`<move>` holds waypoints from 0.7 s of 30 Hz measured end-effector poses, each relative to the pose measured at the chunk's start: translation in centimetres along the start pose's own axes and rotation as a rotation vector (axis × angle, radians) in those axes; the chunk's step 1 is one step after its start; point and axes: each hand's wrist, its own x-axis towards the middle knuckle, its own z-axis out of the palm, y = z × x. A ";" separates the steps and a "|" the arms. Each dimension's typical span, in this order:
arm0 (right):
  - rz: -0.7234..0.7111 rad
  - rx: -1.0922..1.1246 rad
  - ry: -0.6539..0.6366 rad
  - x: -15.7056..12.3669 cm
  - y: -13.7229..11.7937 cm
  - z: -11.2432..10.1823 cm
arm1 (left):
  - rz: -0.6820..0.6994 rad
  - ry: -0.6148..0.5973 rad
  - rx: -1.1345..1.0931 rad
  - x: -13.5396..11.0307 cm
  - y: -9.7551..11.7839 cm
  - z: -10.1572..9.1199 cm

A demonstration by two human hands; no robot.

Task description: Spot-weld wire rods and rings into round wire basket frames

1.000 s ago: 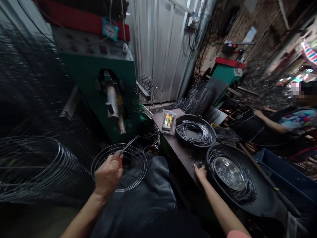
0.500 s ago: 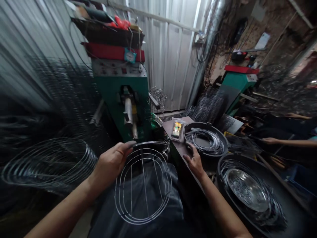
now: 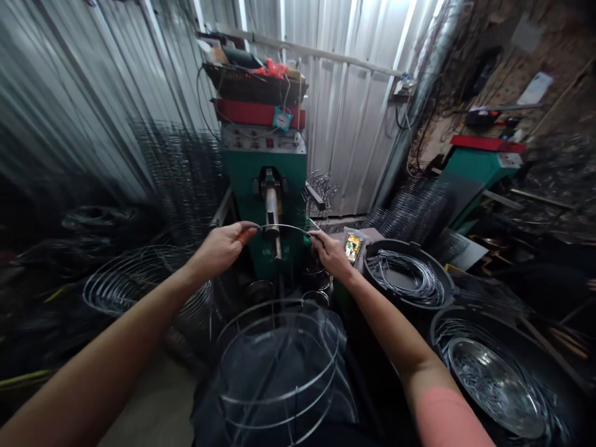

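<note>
While both hands (image 3: 221,249) grip it, steel wire (image 3: 284,227) arcs.

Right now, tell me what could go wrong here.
The curved wire bowed between the left hand and right hand might spring free and whip upward. It sits near the metal ram of the green machine, which could catch it. The wire frame against the apron might slip.

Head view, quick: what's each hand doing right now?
Left hand: closed, holding one end of a curved wire.
Right hand: closed, holding the wire's other end.
</note>
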 end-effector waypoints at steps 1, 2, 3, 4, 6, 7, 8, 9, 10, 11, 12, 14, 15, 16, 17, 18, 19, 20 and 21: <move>0.060 -0.004 -0.040 0.3 1.0 0.9 | -0.117 -0.099 -0.052 0.5 -1.2 1.0; 0.132 -0.008 -0.090 0.4 2.1 1.9 | -0.276 -0.207 -0.111 0.8 -2.5 2.2; 0.208 -0.015 -0.148 0.1 3.4 3.0 | -0.429 -0.300 -0.162 0.7 -3.8 3.6; 0.276 -0.024 -0.204 -0.5 4.6 4.0 | -0.475 -0.345 -0.184 0.3 -5.0 5.0; 0.363 -0.040 -0.283 -1.9 6.9 5.9 | -0.516 -0.382 -0.212 -0.7 -6.9 7.5; 0.383 -0.046 -0.306 -2.6 7.7 6.6 | -0.513 -0.385 -0.216 -1.3 -7.6 8.5; 0.391 -0.052 -0.322 -3.2 8.4 7.1 | -0.509 -0.383 -0.220 -1.8 -8.2 9.3; 0.390 -0.059 -0.331 -3.6 8.9 7.5 | -0.502 -0.378 -0.221 -2.1 -8.7 9.9; 0.380 -0.070 -0.339 -3.8 9.3 7.8 | -0.492 -0.370 -0.221 -2.3 -9.2 10.4; 0.360 -0.087 -0.345 -3.8 9.4 7.9 | -0.477 -0.361 -0.220 -2.3 -9.6 10.6; 0.330 -0.114 -0.350 -3.6 9.5 8.0 | -0.458 -0.352 -0.219 -2.2 -10.0 10.8; 0.265 -0.209 -0.371 -3.0 9.3 8.2 | -0.409 -0.344 -0.213 -1.8 -10.8 11.1; 0.237 -0.281 -0.393 -2.7 9.1 8.3 | -0.380 -0.344 -0.207 -1.6 -11.2 11.2; 0.215 -0.364 -0.426 -2.3 8.9 8.4 | -0.349 -0.346 -0.198 -1.4 -11.5 11.3; 0.202 -0.452 -0.465 -2.1 8.7 8.5 | -0.320 -0.349 -0.187 -1.3 -11.7 11.4; 0.194 -0.536 -0.506 -1.9 8.5 8.6 | -0.294 -0.351 -0.175 -1.3 -11.9 11.5; 0.188 -0.609 -0.545 -1.8 8.4 8.8 | -0.274 -0.352 -0.162 -1.3 -12.1 11.6; 0.181 -0.669 -0.577 -1.7 8.3 8.9 | -0.261 -0.351 -0.150 -1.4 -12.2 11.7; 0.174 -0.712 -0.599 -1.8 8.3 9.0 | -0.254 -0.350 -0.141 -1.5 -12.3 11.7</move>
